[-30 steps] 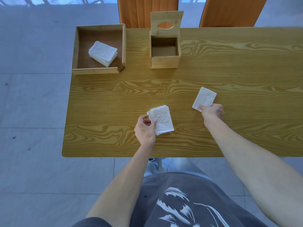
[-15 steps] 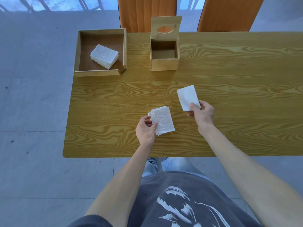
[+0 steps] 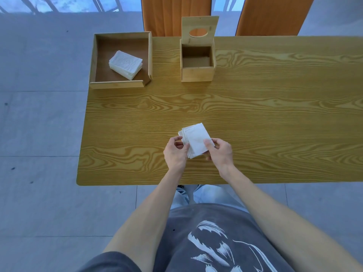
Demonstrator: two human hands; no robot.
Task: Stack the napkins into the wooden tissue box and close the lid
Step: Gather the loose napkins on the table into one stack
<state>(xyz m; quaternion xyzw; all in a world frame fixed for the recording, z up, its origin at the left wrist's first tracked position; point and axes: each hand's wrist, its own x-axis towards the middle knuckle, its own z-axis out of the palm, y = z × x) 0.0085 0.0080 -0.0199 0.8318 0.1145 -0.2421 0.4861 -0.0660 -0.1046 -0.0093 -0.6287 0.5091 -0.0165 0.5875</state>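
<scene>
A small stack of white napkins (image 3: 196,139) sits between both hands over the near middle of the wooden table (image 3: 255,114). My left hand (image 3: 175,153) grips the stack's left edge. My right hand (image 3: 220,151) pinches its right side, thumb on top. The wooden tissue box (image 3: 197,73) stands at the far middle of the table, empty inside, with its lid (image 3: 199,29) standing upright behind it; the lid has an oval hole. A second pile of napkins (image 3: 125,64) lies in a wooden tray (image 3: 117,84) at the far left corner.
Two orange chair backs (image 3: 176,14) stand behind the table's far edge. The table's near edge runs just below my wrists, and grey floor tiles lie to the left.
My right hand carried a single napkin from the right across to the stack and laid it on top. My left hand kept hold of the stack.
</scene>
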